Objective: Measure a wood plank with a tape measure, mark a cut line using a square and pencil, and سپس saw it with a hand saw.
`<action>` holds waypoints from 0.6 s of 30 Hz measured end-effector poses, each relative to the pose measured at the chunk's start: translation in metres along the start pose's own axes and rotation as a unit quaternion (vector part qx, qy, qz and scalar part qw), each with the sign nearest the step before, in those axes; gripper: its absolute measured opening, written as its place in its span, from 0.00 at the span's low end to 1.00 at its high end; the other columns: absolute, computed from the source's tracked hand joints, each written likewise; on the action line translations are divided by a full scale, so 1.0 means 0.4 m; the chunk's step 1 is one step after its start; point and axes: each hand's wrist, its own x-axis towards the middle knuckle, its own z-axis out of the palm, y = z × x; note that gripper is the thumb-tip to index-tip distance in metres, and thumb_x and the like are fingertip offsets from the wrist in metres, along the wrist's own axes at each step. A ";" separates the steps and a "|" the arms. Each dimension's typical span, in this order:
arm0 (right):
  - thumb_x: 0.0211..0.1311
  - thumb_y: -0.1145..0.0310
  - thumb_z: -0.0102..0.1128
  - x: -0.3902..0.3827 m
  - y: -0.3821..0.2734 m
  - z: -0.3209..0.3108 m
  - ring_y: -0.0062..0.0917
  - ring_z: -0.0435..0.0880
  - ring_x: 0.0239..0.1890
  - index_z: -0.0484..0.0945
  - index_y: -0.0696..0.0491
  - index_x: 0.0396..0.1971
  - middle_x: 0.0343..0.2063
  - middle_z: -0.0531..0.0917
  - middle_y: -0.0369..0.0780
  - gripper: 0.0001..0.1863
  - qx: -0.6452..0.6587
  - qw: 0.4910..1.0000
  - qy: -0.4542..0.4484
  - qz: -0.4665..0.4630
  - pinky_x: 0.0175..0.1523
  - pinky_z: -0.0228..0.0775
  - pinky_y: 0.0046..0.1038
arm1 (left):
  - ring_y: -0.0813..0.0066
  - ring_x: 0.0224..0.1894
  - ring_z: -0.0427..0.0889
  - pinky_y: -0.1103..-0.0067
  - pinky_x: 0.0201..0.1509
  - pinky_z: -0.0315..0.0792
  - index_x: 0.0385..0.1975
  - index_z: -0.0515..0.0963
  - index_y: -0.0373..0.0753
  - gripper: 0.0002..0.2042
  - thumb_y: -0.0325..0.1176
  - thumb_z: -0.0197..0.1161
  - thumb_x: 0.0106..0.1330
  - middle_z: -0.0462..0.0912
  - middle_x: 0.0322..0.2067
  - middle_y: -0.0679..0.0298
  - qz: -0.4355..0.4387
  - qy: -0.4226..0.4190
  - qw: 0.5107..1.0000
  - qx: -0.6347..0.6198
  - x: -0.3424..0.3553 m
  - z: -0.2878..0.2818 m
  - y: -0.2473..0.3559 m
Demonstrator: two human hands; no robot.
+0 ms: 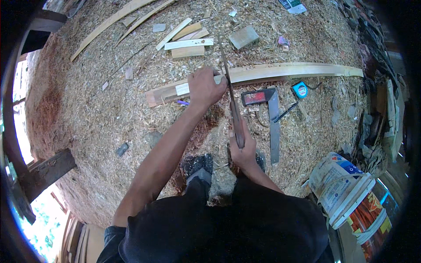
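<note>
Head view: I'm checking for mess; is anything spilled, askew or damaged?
Loose wood shavings lie spread widely, looking spilled rather than gathered. The black pen lies askew, one end seemingly across the blade of the metal square. No damage clearly stands out.

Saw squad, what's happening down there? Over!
Left grip on long, pale wooden plank. Right grip holding brown-handled metal handsaw, blade across plank. Grey metal L-shaped square to the right, not touching handsaw.
</note>
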 end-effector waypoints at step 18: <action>0.69 0.71 0.56 -0.112 0.089 -0.008 0.25 0.85 0.34 0.59 0.59 0.73 0.42 0.85 0.52 0.34 -0.013 0.994 0.039 -0.102 0.39 0.75 0.26 | 0.55 0.49 0.79 0.60 0.56 0.64 0.38 0.81 0.40 0.17 0.48 0.63 0.60 0.82 0.39 0.56 0.008 0.009 1.000 0.006 0.002 0.008 -0.010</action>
